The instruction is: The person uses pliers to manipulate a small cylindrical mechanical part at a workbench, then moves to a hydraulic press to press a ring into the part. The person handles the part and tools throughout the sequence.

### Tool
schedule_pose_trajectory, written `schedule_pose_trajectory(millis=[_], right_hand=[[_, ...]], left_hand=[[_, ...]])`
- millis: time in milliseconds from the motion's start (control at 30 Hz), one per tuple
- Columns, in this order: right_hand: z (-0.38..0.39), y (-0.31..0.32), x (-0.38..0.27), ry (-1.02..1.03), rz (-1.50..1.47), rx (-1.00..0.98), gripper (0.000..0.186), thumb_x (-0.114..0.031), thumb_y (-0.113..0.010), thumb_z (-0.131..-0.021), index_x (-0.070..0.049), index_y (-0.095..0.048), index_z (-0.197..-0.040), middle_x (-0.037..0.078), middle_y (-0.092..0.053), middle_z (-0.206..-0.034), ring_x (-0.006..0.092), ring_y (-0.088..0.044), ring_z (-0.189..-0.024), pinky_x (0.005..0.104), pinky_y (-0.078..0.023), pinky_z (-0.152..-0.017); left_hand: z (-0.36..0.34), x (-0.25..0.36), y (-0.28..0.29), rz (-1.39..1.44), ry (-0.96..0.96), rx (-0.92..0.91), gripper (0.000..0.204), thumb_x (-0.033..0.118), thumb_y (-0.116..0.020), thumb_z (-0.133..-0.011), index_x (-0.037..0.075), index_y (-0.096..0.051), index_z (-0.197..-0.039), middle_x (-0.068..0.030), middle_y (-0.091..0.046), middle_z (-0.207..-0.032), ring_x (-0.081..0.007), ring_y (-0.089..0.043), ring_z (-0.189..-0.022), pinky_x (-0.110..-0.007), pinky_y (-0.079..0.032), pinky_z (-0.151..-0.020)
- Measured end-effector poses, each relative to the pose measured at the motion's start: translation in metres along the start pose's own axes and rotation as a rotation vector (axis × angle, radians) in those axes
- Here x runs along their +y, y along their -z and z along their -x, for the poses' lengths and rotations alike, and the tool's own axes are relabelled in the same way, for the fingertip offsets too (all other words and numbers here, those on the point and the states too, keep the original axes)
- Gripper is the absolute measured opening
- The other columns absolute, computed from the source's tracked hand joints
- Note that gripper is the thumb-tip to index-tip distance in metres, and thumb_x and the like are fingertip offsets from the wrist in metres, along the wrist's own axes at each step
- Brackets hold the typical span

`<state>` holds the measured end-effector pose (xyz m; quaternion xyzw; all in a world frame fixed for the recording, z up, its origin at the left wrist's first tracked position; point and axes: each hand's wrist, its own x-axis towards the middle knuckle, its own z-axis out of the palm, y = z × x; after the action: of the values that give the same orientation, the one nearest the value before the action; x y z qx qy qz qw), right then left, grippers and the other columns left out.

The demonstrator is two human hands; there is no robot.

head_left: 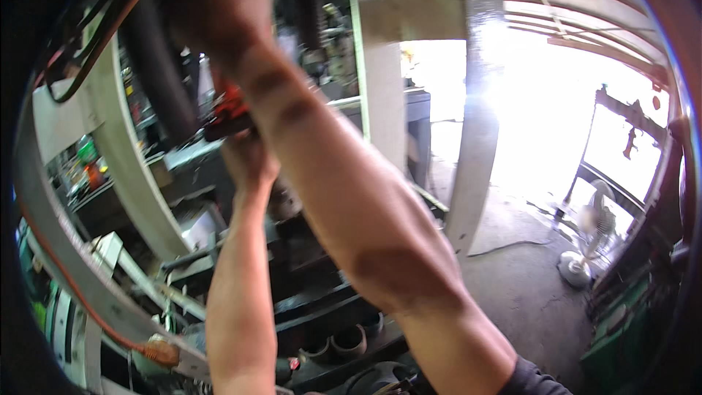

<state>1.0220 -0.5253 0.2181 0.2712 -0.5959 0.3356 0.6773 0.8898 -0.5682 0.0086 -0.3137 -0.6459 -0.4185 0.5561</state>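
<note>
Both my arms reach up and forward into dark machinery. My left hand (248, 157) is raised just under a red tool-like thing (230, 104) and appears closed around its lower end. Its exact kind is unclear, as shadow and my right arm cover part of it. Higher up, my right hand (227, 4) is at the top edge, smeared and in shadow, close to thick dark tubes (157, 66). Its fingers are hidden, so I cannot tell what it touches. The right forearm crosses in front of the machinery.
Pale metal posts (479, 117) stand to the right and left. An orange cable (66, 278) runs down the left side. Round pipe ends (349, 340) lie low in front. A white fan (599, 219) stands on the concrete floor (512, 292) near a bright opening.
</note>
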Motion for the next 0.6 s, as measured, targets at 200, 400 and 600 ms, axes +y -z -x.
schedule_pose_trajectory(millis=[200,400,600], right_hand=[[-0.039,-0.003,0.007,0.047,-0.029,-0.188,0.019,-0.017,-0.082,-0.078,0.0,-0.079,-0.086,0.024,-0.078,-0.095,0.0419,-0.077,-0.095,0.0505,-0.063,-0.085],[-0.006,-0.024,0.017,0.086,-0.078,-0.256,0.018,-0.017,-0.081,-0.079,-0.002,-0.08,-0.089,0.022,-0.078,-0.097,0.0402,-0.077,-0.097,0.05,-0.063,-0.085],[0.122,0.017,-0.005,-0.003,-0.248,-0.324,0.018,-0.016,-0.08,-0.081,-0.003,-0.081,-0.093,0.02,-0.079,-0.099,0.0385,-0.078,-0.098,0.0494,-0.063,-0.084]], left_hand=[[0.0,-0.028,0.0,-0.111,0.283,-0.163,0.045,0.04,-0.069,-0.101,0.006,-0.071,-0.129,-0.0193,-0.077,-0.125,-0.0395,-0.072,-0.117,-0.048,-0.053,-0.097],[0.0,-0.045,0.005,-0.105,0.219,-0.229,0.044,0.04,-0.069,-0.1,0.006,-0.071,-0.128,-0.019,-0.077,-0.123,-0.039,-0.073,-0.116,-0.048,-0.054,-0.097],[-0.005,-0.054,0.004,-0.114,0.203,-0.243,0.044,0.039,-0.07,-0.099,0.006,-0.071,-0.127,-0.0188,-0.077,-0.122,-0.0385,-0.073,-0.115,-0.048,-0.054,-0.097]])
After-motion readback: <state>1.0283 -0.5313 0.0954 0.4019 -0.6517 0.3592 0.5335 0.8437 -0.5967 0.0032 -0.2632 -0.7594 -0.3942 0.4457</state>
